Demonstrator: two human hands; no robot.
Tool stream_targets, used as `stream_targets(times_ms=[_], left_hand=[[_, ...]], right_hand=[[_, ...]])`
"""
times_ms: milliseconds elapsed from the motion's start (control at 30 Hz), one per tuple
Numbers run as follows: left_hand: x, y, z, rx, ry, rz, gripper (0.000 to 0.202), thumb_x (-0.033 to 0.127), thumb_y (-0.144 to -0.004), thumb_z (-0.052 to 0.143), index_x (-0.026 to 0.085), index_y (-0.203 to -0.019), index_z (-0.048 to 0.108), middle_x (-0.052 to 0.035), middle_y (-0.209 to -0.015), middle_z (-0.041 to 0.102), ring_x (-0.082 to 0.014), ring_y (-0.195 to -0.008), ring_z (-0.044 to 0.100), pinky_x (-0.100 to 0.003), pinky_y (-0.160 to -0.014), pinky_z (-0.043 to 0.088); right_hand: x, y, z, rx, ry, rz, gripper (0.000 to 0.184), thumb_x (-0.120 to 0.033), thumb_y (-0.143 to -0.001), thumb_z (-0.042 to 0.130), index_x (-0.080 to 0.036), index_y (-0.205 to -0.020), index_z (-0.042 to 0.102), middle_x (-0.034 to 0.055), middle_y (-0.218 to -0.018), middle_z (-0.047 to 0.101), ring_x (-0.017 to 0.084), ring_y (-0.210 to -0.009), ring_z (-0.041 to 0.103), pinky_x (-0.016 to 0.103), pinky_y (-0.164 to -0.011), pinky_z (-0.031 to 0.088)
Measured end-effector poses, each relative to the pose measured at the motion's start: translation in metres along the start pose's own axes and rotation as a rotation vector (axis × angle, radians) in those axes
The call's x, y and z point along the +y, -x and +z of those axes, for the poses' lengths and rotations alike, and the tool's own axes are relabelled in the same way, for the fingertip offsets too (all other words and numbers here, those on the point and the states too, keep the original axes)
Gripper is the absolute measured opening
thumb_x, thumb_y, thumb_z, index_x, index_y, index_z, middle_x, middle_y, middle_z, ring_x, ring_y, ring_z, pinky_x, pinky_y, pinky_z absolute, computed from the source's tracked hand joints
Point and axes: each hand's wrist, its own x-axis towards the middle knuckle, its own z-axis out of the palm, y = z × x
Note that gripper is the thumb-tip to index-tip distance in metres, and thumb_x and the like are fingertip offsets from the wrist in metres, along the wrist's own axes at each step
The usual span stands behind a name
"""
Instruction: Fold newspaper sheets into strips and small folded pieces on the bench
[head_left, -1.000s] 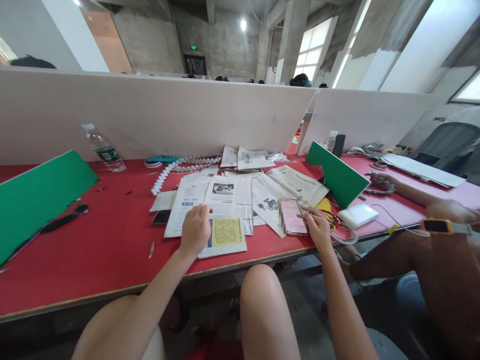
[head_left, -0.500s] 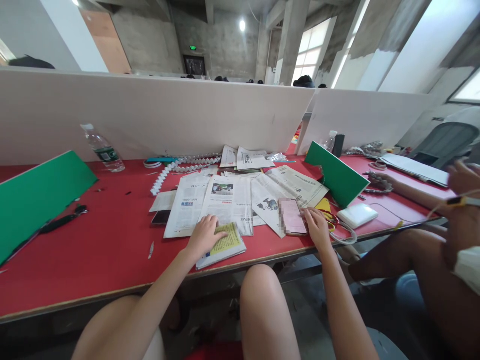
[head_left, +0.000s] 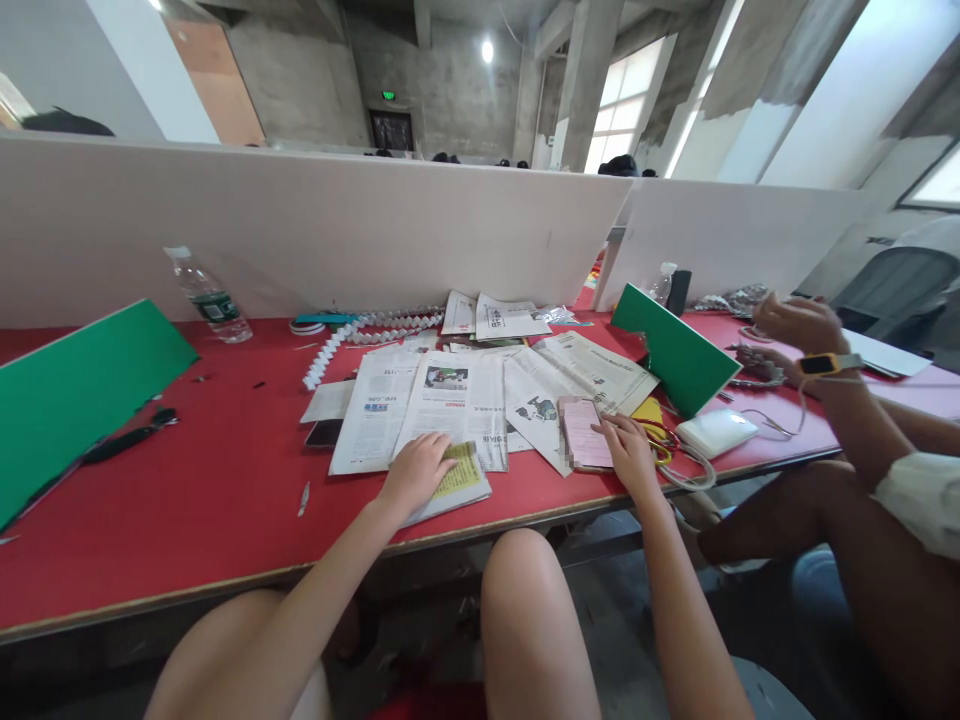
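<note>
- One folded newspaper (head_left: 463, 478) lies on the table (head_left: 187, 470) near us.
- Our left hand (head_left: 416, 468) slid farther over it, maybe pressing; we can't tell if it pinches.
- Our right hand (head_left: 630, 450), loose, touches the phone (head_left: 582, 434).

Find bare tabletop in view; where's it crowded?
Widest: red tabletop between left green board and newspapers, bar small scraps. Narrow: strip between phone and folded newspaper under left hand. Crowded: around right hand, between phone and rounded white box.
</note>
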Motion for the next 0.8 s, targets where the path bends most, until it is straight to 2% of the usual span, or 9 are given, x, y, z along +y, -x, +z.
stream_targets(times_ms=[333, 467, 500, 667, 800], left_hand=[[-0.0005, -0.0005, 0.0019, 0.001, -0.008, 0.008, 0.017, 0.023, -0.09, 0.044, 0.015, -0.095, 0.058, -0.0085, -0.098, 0.062, -0.0231, -0.096, 0.055, -0.034, -0.08, 0.042], [-0.0006, -0.0005, 0.0014, -0.006, -0.008, 0.012, 0.017, 0.023, -0.09, 0.044, 0.015, -0.096, 0.057, -0.0081, -0.098, 0.062, -0.0229, -0.096, 0.055, -0.033, -0.08, 0.042], [-0.0007, -0.0005, 0.0013, -0.009, -0.006, 0.013, 0.017, 0.023, -0.09, 0.044, 0.015, -0.096, 0.058, -0.0081, -0.098, 0.062, -0.023, -0.096, 0.055, -0.033, -0.08, 0.042], [-0.0005, -0.0004, 0.0006, -0.016, -0.008, 0.012, 0.018, 0.023, -0.09, 0.043, 0.015, -0.096, 0.058, -0.0087, -0.099, 0.062, -0.0236, -0.097, 0.055, -0.035, -0.081, 0.043], [-0.0002, -0.0003, 0.0, -0.024, 0.002, 0.011, 0.018, 0.023, -0.09, 0.043, 0.015, -0.097, 0.057, -0.0087, -0.1, 0.062, -0.0238, -0.097, 0.055, -0.035, -0.081, 0.043]], right_hand=[[-0.0016, 0.0003, -0.001, -0.004, -0.029, 0.001, 0.043, -0.044, -0.09, 0.038, -0.021, -0.085, 0.074, 0.0094, -0.102, 0.068, 0.025, -0.104, 0.055, 0.044, -0.094, 0.037], [-0.0052, 0.0015, -0.0043, 0.046, -0.142, 0.041, 0.049, -0.046, -0.09, 0.039, -0.022, -0.058, 0.068, 0.0077, -0.093, 0.069, 0.024, -0.1, 0.058, 0.041, -0.093, 0.039], [-0.006, 0.0016, -0.005, 0.059, -0.165, 0.049, 0.051, -0.046, -0.09, 0.038, -0.022, -0.056, 0.067, 0.0076, -0.093, 0.069, 0.024, -0.099, 0.058, 0.041, -0.092, 0.039], [-0.0056, -0.0005, -0.0026, 0.011, -0.061, 0.011, 0.044, -0.048, -0.089, 0.038, -0.021, -0.09, 0.072, 0.0102, -0.104, 0.067, 0.026, -0.104, 0.055, 0.044, -0.094, 0.039], [-0.0027, -0.0006, -0.0005, -0.006, -0.018, -0.006, 0.044, -0.046, -0.09, 0.036, -0.02, -0.087, 0.073, 0.0105, -0.103, 0.067, 0.025, -0.103, 0.055, 0.044, -0.094, 0.038]])
